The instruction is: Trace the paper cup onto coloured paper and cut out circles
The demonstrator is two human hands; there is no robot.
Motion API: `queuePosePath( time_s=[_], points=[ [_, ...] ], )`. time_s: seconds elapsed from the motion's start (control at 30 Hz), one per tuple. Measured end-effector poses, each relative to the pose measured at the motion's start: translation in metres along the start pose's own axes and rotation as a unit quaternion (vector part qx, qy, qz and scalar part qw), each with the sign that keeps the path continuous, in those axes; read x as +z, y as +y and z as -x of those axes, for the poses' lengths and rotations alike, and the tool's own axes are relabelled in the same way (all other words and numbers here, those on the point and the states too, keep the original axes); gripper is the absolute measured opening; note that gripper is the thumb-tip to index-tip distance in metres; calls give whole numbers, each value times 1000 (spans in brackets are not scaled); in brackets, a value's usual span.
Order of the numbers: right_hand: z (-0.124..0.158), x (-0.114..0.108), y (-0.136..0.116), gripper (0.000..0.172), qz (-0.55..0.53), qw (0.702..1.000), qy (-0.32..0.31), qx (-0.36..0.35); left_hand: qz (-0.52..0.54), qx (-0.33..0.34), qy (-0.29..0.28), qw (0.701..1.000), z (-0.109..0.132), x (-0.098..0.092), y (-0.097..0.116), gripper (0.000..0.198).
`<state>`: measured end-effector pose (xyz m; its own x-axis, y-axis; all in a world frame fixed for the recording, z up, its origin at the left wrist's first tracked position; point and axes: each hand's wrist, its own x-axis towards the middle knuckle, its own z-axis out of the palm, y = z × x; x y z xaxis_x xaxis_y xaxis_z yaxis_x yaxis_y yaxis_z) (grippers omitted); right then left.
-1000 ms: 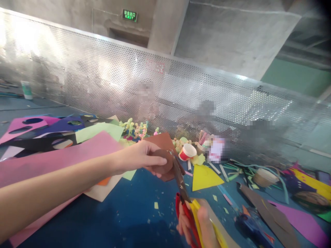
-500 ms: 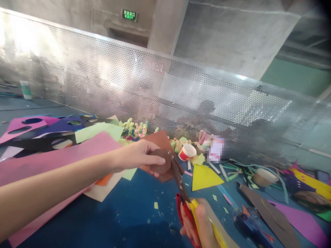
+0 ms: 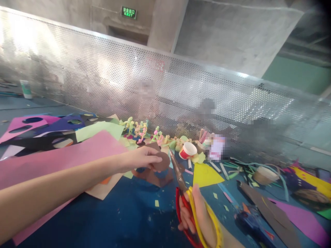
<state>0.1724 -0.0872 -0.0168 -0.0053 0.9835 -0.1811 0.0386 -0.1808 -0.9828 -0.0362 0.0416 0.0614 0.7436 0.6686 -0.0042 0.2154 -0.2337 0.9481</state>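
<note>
The big brown scrap (image 3: 154,178) has dropped away since half a second ago. It now lies on the blue table (image 3: 124,217), just under the left hand (image 3: 141,158). The scissors (image 3: 181,181) have come off the paper too, and the right hand (image 3: 199,218) has moved up a little.

The left hand pinches a small brown circle (image 3: 162,161) between thumb and fingers and holds it up over the scrap. The right hand has its fingers pushed through the red and yellow loops of the scissors and grips them tight. The blades look almost closed.

The scissors run long from the near loops to the far tip. The tip points away and a bit left, and it stops just right of the brown circle without touching it. So the circle sits left of and farther than the right hand, and the left hand is the one on it.

A yellow triangle (image 3: 206,175) lies right of the blades. A red and white paper cup (image 3: 188,150) stands farther back. A big pink sheet (image 3: 64,156) lies under the left arm.
</note>
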Motion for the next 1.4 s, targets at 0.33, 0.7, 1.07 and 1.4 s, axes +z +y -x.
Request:
queuePosePath(
  time_s=[0.33, 0.7, 1.07, 1.4],
  points=[
    [-9, 10, -22, 77, -172, 984, 13, 55, -231, 65, 161, 957, -20, 20, -68, 28],
    [-12, 4, -26, 75, -174, 980, 27, 97, -405, 223, 222, 858, 3, 28, -56, 29],
    [-11, 9, -18, 76, -165, 983, 17, 77, -428, 303, 97, 846, 11, 33, -54, 31],
    [-14, 11, -9, 74, -202, 978, 19, 39, -373, 160, 193, 893, -10, 30, -56, 20]
  ],
)
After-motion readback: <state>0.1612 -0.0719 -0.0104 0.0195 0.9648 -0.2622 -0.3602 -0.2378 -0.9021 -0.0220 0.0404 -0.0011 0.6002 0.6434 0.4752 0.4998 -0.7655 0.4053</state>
